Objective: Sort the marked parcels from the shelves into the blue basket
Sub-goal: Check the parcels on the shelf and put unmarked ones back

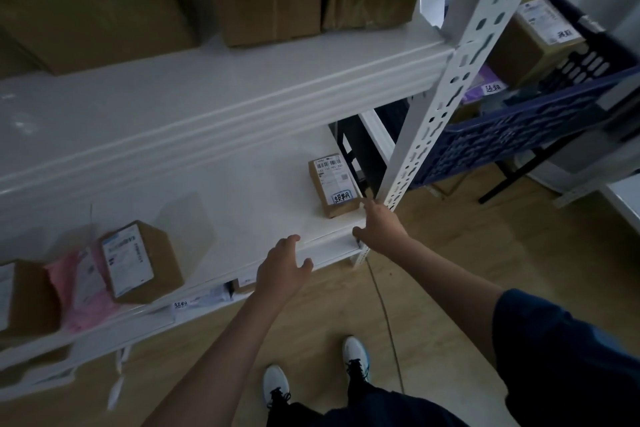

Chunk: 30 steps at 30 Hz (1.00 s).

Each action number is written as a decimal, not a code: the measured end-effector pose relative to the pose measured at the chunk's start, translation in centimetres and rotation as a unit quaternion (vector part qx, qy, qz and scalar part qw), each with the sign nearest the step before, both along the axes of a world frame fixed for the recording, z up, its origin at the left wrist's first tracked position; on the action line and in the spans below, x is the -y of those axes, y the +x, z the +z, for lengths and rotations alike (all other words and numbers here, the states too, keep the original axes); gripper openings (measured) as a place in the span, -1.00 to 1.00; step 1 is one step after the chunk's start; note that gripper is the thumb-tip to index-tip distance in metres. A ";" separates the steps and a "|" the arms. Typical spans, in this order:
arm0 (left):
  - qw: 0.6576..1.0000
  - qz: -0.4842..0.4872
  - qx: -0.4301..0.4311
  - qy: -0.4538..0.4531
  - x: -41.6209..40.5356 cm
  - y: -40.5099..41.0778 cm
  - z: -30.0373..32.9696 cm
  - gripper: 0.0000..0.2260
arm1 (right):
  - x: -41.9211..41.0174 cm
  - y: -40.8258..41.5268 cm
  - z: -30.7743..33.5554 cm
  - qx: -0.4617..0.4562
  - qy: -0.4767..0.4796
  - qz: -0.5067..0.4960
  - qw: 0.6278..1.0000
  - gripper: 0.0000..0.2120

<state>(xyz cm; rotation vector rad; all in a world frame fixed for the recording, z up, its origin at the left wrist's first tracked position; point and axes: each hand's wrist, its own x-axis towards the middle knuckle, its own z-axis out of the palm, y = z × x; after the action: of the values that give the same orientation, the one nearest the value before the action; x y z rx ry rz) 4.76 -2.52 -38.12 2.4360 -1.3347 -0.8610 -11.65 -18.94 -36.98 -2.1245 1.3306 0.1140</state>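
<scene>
White shelf (242, 204) carries labelled cardboard parcels (333, 185).

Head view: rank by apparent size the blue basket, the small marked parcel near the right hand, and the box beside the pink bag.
1. blue basket, partly hidden
2. box beside the pink bag
3. small marked parcel near the right hand

Box sits nearer the camera, so 2 versus 3 is unsure.

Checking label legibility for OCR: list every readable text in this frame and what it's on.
Small box at the shelf's right end: barcode label, print too small; handwritten tag in Chinese characters, not surely readable.
Box in the blue basket: label print blurred; handwritten mark unreadable.
Purple parcel in the basket: handwritten tag, unreadable.
Left shelf box: label blurred.
Lower-shelf tag: unreadable.
</scene>
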 end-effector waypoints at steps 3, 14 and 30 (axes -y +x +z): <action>1.000 -0.013 0.001 0.014 1.0 0.1 -0.7 -0.48 | 0.5 1.3 -0.6 -0.033 0.019 0.018 0.999 -0.45; 0.998 0.018 -0.060 -0.009 11.1 2.2 -6.4 -0.36 | 3.7 4.7 -5.5 -0.005 0.063 -0.070 0.996 -0.59; 0.974 0.048 0.004 -0.221 -0.5 5.4 4.8 -0.48 | -7.0 8.0 3.7 0.134 -0.090 0.021 0.987 -0.78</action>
<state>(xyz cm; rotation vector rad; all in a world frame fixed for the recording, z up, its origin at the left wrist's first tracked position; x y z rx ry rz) 10.12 -2.06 -33.36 2.1342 -1.2405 -0.4683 -3.67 -11.94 -33.32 -2.2251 1.1742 -0.2749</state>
